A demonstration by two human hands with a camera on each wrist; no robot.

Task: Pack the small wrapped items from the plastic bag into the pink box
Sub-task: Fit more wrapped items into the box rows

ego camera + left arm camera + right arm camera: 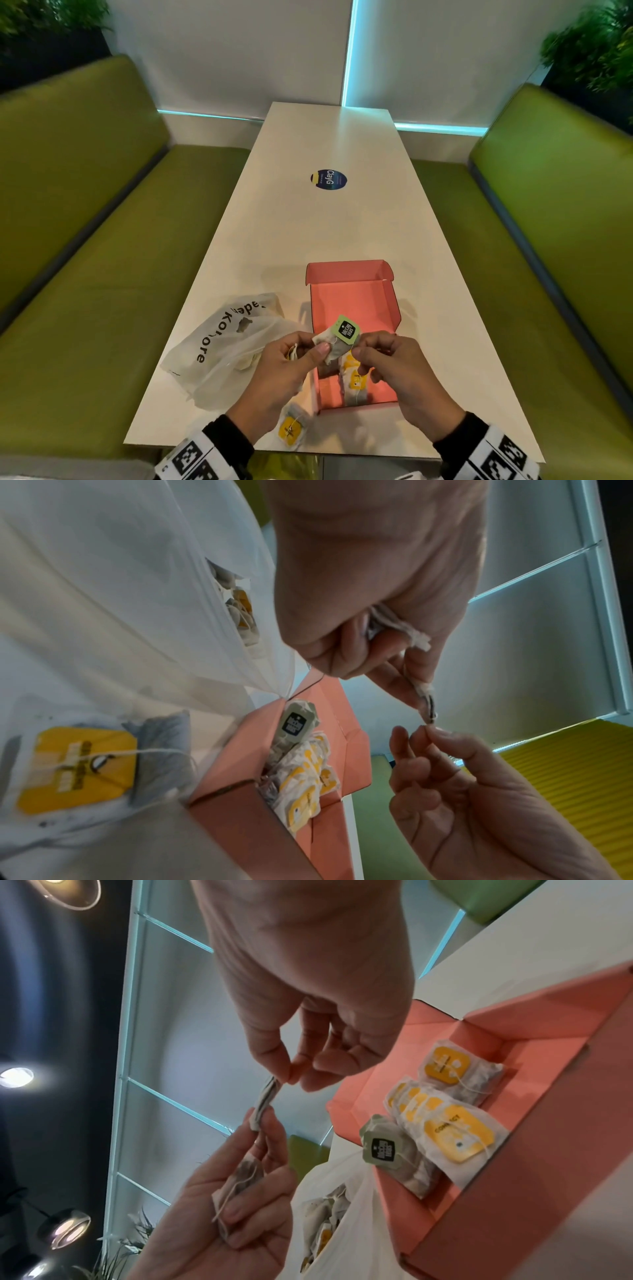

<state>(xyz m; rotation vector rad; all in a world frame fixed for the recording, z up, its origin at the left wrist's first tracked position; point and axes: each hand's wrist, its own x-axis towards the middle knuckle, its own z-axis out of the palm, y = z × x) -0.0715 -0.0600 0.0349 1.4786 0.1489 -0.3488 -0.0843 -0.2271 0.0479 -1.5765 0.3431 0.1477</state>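
Observation:
The open pink box (356, 301) lies on the white table, with several yellow-tagged tea bags (354, 380) in its near end and one green-tagged bag (383, 1148) beside them. Above the box's near left corner both hands hold one green-tagged tea bag (346, 330). My left hand (313, 346) pinches its left end and keeps another tea bag (240, 1185) curled in its palm. My right hand (359, 349) pinches the right end between thumb and forefinger. The white plastic bag (219, 342) lies left of the box with more tea bags (240, 607) inside.
One yellow-tagged tea bag (291, 428) lies loose on the table by the near edge, under my left wrist. A round dark sticker (329, 179) sits mid-table. Green benches (85, 240) flank the table on both sides.

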